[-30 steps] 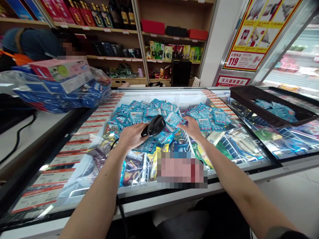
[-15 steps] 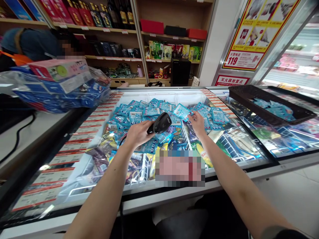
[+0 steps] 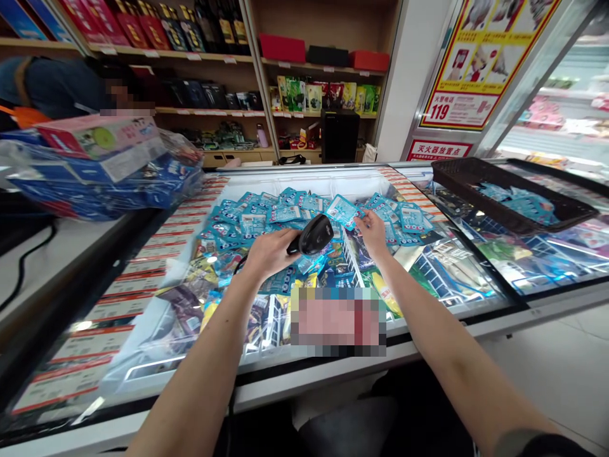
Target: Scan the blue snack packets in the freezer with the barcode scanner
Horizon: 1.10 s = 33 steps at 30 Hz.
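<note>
My left hand [image 3: 270, 255] is wrapped round the handle of a black barcode scanner [image 3: 314, 235], whose head points up and to the right. In my right hand [image 3: 373, 232] a light-blue packet [image 3: 341, 212] is pinched by its lower right corner, tilted, with a white barcode label facing up. The scanner's head is close to the packet; I cannot tell whether they touch. Many similar blue packets [image 3: 252, 222] lie spread in a pile around and behind both hands, on the glass top of a chest freezer [image 3: 157, 355].
A dark brown basket [image 3: 457, 174] with more blue packets stands at the right. Plastic-wrapped boxes [image 3: 109, 165] sit at the left, with a person [image 3: 57, 86] bending behind them. Shelves [image 3: 328, 66] with goods line the back. Price labels [image 3: 95, 330] run along the freezer's left side.
The view has shifted slightly. The scanner's head has come a little nearer to the packet in my right hand. Both grips are the same.
</note>
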Tool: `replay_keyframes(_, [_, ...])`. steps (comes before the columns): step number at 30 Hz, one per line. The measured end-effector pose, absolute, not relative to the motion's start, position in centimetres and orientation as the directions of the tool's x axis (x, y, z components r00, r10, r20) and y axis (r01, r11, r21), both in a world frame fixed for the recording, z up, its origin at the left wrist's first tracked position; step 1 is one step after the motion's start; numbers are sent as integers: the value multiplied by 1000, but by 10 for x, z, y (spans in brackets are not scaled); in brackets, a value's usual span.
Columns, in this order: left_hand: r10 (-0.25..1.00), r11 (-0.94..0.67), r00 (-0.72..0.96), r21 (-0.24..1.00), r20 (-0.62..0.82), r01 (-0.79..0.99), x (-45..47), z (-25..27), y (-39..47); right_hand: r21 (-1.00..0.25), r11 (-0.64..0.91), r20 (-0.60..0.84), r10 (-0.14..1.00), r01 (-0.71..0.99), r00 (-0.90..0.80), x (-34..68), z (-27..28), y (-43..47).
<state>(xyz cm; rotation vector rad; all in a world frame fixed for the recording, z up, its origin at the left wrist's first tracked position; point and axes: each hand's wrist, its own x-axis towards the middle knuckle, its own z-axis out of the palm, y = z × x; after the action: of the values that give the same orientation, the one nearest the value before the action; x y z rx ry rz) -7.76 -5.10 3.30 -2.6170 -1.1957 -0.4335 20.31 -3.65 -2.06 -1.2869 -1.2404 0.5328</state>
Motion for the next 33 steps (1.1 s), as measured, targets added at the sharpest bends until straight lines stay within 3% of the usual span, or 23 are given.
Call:
replay_keyframes(27, [723, -611, 606, -101, 332, 785, -88, 30, -53, -887, 284, 408, 852, 364, 328, 199, -20, -39])
replay_keyframes(33, [708, -630, 630, -119, 319, 768, -89, 30, -55, -852, 256, 452, 800, 456, 394, 203, -16, -43])
